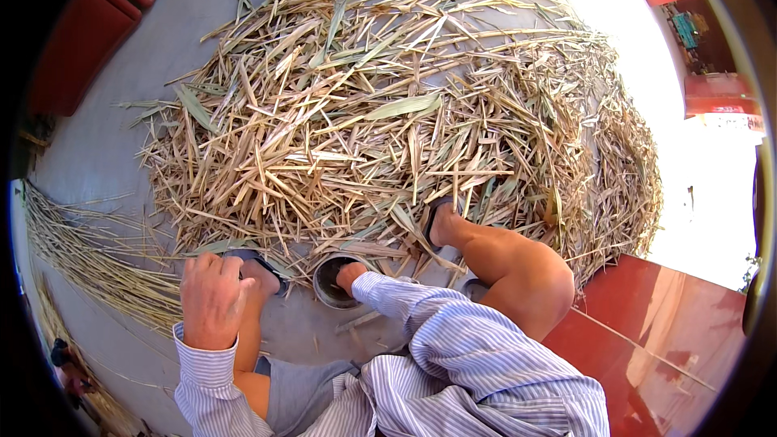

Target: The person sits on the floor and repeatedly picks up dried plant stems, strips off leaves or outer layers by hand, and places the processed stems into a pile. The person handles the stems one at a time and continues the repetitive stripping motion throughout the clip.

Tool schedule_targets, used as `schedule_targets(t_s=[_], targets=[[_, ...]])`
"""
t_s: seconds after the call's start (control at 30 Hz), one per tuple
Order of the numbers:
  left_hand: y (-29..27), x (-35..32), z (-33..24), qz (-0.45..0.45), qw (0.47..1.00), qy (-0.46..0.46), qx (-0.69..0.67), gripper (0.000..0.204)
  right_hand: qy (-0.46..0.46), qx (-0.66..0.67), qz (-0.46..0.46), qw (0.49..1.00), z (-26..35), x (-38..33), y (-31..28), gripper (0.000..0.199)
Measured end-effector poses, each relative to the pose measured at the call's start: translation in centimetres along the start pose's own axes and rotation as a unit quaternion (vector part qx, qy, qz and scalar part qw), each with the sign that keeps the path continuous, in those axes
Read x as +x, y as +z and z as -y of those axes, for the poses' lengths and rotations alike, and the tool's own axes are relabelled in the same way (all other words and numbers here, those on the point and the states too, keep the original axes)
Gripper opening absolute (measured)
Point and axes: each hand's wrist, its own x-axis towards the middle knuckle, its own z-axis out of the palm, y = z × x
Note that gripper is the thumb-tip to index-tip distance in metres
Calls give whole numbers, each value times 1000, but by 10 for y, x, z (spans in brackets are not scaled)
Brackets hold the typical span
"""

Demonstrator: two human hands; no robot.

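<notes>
My right hand (349, 274) reaches over the rim of a small round bucket (322, 301) between my feet. Its fingers are down inside, hidden by the hand and the dark interior. My left hand (212, 298) is raised at the left, back upward, with the fingers curled under. Whatever it may hold is out of sight. Close beside it lies a bundle of long thin stalks (105, 263), spreading away to the left. Just beyond the bucket begins a wide heap of dry cut stalks and leaves (348, 154).
My sandalled feet (263, 275) flank the bucket at the heap's near edge. Red furniture (93, 40) stands at the far left. Dark red tiles (647, 324) cover the floor at lower right, below bright sunlit ground. Another straw bundle (101, 400) lies at lower left.
</notes>
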Motion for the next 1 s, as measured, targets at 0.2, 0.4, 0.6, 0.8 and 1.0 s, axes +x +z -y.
schedule_targets(t_s=[0.2,0.4,0.6,0.8,1.0], targets=[[0,9,-5,27,1000,4,4,30,-14,78,22,997,10,-5,15,24],[-1,19,-10,38,999,1,-1,30,-80,352,109,926,-31,-7,-102,32],[2,21,-6,55,998,-16,0,32,44,508,-256,821,-161,-18,-238,27],[5,32,-3,96,995,-24,-22,31,130,316,-550,762,-268,43,-266,28],[10,52,-3,123,992,-22,-31,34,181,737,-485,435,-326,88,-278,32]])
